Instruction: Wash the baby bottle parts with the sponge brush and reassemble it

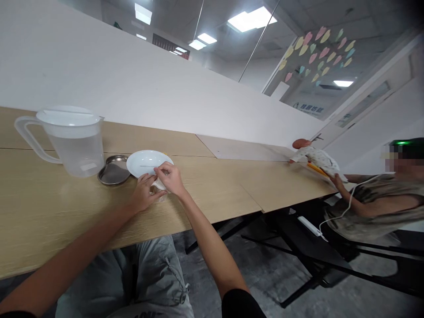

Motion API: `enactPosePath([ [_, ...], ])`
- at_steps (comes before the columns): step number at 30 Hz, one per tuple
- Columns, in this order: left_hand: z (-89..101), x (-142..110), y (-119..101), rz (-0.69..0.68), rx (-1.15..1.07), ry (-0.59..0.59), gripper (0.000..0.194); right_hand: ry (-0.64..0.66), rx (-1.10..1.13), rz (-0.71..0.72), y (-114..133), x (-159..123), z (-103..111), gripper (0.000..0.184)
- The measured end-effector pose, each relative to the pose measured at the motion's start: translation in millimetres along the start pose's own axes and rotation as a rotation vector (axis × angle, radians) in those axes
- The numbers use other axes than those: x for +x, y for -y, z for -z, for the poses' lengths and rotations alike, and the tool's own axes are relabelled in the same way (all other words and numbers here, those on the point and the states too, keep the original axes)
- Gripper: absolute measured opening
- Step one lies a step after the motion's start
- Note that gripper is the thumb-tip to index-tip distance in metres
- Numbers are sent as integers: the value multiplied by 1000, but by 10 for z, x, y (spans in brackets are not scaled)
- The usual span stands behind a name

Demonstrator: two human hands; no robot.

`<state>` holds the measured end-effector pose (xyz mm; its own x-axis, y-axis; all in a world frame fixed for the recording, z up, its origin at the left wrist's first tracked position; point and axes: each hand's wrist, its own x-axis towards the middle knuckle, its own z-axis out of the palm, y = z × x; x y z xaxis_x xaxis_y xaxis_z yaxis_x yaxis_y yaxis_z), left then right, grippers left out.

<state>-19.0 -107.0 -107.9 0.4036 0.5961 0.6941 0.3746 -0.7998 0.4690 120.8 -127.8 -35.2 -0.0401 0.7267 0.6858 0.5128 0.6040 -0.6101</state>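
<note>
My left grip (pixel 144 193) and right grip (pixel 169 177) pinch closed on a crumpled white tissue (pixel 160 185) at a round white plate (pixel 141 163). A clear plastic pitcher (pixel 76 150) stands untouched on the pale wooden counter (pixel 43 207).

left hand (pixel 143 193) and right hand (pixel 170 178) close together, left arm (pixel 82 240) and right arm (pixel 205 238) bare, reaching forward

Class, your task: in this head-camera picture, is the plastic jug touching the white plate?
Apart: the head view shows a plain gap between the plastic jug and the white plate, with a steel kidney dish lying between them.
</note>
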Motion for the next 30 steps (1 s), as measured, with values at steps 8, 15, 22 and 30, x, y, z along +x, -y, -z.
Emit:
enactPosePath([
  [8,3,14,33,-11,136,-33,70,193,258,-159,58,15,153,64],
  [15,50,-8,137,-35,196,-64,63,142,252,-75,84,6,102,60],
  [22,137,-7,78,4,208,22,51,64,162,-23,48,-36,21,54],
  [30,108,-25,96,21,219,28,50,-122,82,-231,-34,-232,-59,50],
])
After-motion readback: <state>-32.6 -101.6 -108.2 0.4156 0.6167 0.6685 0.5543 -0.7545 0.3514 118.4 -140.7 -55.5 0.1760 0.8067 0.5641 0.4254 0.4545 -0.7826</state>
